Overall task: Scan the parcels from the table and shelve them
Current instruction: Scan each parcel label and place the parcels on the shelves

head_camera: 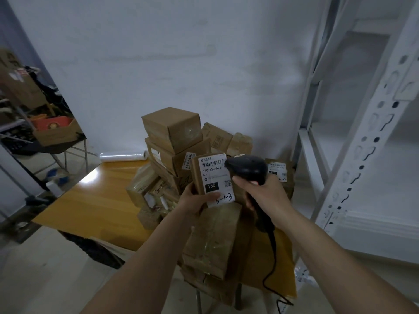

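My left hand holds a small brown parcel upright, its white shipping label facing me with "5-1-3" handwritten at the bottom and my thumb across the label's lower edge. My right hand grips a black corded barcode scanner, whose head sits right beside the label's barcode. Behind and below them, a heap of brown cardboard parcels covers the right half of the orange wooden table. A white metal shelf rack stands to the right.
A roll of clear film lies at the table's far edge against the white wall. Farther left stands a folding table with a cardboard box. The scanner cable hangs down past the table's front right corner.
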`<state>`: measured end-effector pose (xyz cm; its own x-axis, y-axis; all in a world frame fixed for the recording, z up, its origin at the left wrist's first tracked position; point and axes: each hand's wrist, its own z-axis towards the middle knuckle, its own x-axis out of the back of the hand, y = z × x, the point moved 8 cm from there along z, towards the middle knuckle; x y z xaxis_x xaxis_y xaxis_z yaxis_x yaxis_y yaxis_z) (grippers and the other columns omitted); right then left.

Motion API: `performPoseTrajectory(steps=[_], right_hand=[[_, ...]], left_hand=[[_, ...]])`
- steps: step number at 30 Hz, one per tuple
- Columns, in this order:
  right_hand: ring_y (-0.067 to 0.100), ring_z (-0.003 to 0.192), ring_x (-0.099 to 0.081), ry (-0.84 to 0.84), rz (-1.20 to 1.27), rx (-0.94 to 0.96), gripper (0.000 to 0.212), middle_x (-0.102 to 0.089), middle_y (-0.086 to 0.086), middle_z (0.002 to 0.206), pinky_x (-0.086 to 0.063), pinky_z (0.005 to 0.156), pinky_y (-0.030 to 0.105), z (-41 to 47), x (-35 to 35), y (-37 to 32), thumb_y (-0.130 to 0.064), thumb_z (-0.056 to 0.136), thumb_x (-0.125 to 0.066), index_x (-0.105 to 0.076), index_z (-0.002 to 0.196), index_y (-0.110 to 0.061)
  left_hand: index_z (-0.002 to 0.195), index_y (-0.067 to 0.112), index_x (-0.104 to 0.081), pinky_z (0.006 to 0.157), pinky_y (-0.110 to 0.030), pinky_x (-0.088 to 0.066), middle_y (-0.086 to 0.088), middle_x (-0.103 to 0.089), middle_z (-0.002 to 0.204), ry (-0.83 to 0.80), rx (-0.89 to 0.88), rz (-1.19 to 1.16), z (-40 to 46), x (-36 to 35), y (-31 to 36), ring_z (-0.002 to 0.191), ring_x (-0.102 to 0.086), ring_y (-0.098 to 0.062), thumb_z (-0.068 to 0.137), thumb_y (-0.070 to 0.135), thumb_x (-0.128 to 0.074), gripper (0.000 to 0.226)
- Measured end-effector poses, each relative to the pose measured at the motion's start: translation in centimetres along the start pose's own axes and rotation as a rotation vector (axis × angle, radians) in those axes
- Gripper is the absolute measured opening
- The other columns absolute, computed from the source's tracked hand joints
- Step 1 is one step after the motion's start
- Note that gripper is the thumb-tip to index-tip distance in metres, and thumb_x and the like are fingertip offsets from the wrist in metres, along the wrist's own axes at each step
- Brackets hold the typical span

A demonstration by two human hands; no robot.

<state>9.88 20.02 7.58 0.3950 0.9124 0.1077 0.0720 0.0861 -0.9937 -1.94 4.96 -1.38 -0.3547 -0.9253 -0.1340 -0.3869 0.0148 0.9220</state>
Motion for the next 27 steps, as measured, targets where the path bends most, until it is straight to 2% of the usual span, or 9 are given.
performPoseTrajectory(steps=[2,5,7,11,13,17,19,22,27], right_hand=[[0.011,0.042,-0.051,-0.013,-0.007,0.019,0.026,-0.056,0.001,0.051,-0.043,0.045,0.019,-0.8,0.0,-0.5,-0.029,0.087,-0.068,-0.061,0.069,-0.011],[0.014,0.043,-0.051,-0.028,-0.014,0.03,0.03,-0.057,0.005,0.053,-0.043,0.045,0.021,-1.7,0.3,-0.7,-0.03,0.087,-0.067,-0.062,0.067,-0.008],[0.015,0.043,-0.051,-0.029,-0.014,0.027,0.03,-0.056,0.006,0.053,-0.044,0.046,0.024,-2.0,0.6,-0.7,-0.03,0.087,-0.066,-0.061,0.067,-0.008],[0.016,0.044,-0.05,-0.026,-0.028,0.041,0.028,-0.055,0.003,0.051,-0.044,0.049,0.025,-2.5,1.1,-0.8,-0.03,0.088,-0.064,-0.06,0.067,-0.012],[0.017,0.045,-0.05,-0.021,-0.031,0.054,0.028,-0.055,0.004,0.051,-0.044,0.049,0.025,-2.7,1.3,-0.8,-0.029,0.089,-0.064,-0.061,0.067,-0.012],[0.017,0.044,-0.048,-0.014,-0.039,0.064,0.031,-0.054,0.005,0.05,-0.043,0.05,0.025,-2.9,1.7,-0.8,-0.029,0.089,-0.064,-0.059,0.064,-0.012],[0.017,0.045,-0.048,-0.013,-0.033,0.069,0.031,-0.054,0.005,0.05,-0.043,0.05,0.025,-3.0,1.9,-0.8,-0.03,0.089,-0.064,-0.059,0.064,-0.011],[0.019,0.046,-0.049,-0.016,-0.02,0.071,0.032,-0.054,0.006,0.051,-0.043,0.052,0.025,-3.2,2.1,-0.5,-0.03,0.089,-0.064,-0.059,0.064,-0.01],[0.018,0.046,-0.049,-0.006,-0.02,0.056,0.037,-0.053,0.008,0.052,-0.044,0.053,0.022,-3.5,2.2,-0.1,-0.032,0.089,-0.064,-0.059,0.063,-0.006]], left_hand=[[0.13,0.014,-0.052,0.062,-0.035,-0.059,-0.009,-0.069,0.114,0.037,-0.009,-0.027,0.2,0.0,0.6,0.097,-0.069,-0.027,0.054,0.002,-0.087,0.084],[0.14,0.015,-0.044,0.065,-0.036,-0.057,-0.01,-0.066,0.12,0.084,-0.035,-0.051,0.6,-0.1,1.3,0.105,-0.065,-0.028,0.046,0.005,-0.089,0.104],[0.142,0.016,-0.042,0.066,-0.034,-0.056,-0.008,-0.065,0.121,0.101,-0.056,-0.023,0.7,-0.4,1.6,0.107,-0.064,-0.027,0.043,0.008,-0.089,0.11],[0.139,0.017,-0.043,0.062,-0.032,-0.054,-0.006,-0.065,0.115,0.095,-0.065,-0.036,1.0,-0.8,1.5,0.094,-0.064,-0.021,0.053,0.004,-0.087,0.098],[0.14,0.018,-0.042,0.066,-0.035,-0.056,-0.008,-0.065,0.117,0.097,-0.072,-0.021,1.4,-0.9,1.3,0.097,-0.064,-0.022,0.051,0.005,-0.087,0.1],[0.142,0.019,-0.038,0.087,-0.044,-0.055,-0.011,-0.061,0.126,0.143,-0.083,0.039,1.7,-1.0,1.2,0.112,-0.061,-0.028,0.057,0.004,-0.087,0.099],[0.143,0.02,-0.037,0.091,-0.048,-0.054,-0.01,-0.061,0.128,0.141,-0.091,0.072,1.9,-1.2,1.0,0.113,-0.061,-0.028,0.052,0.008,-0.089,0.106],[0.145,0.022,-0.035,0.093,-0.053,-0.053,-0.008,-0.06,0.129,0.155,-0.104,0.103,2.0,-1.3,0.7,0.114,-0.06,-0.028,0.052,0.01,-0.091,0.109],[0.146,0.021,-0.033,0.093,-0.052,-0.053,-0.009,-0.059,0.13,0.171,-0.12,0.102,1.8,-1.5,0.7,0.116,-0.059,-0.029,0.058,0.006,-0.09,0.106]])
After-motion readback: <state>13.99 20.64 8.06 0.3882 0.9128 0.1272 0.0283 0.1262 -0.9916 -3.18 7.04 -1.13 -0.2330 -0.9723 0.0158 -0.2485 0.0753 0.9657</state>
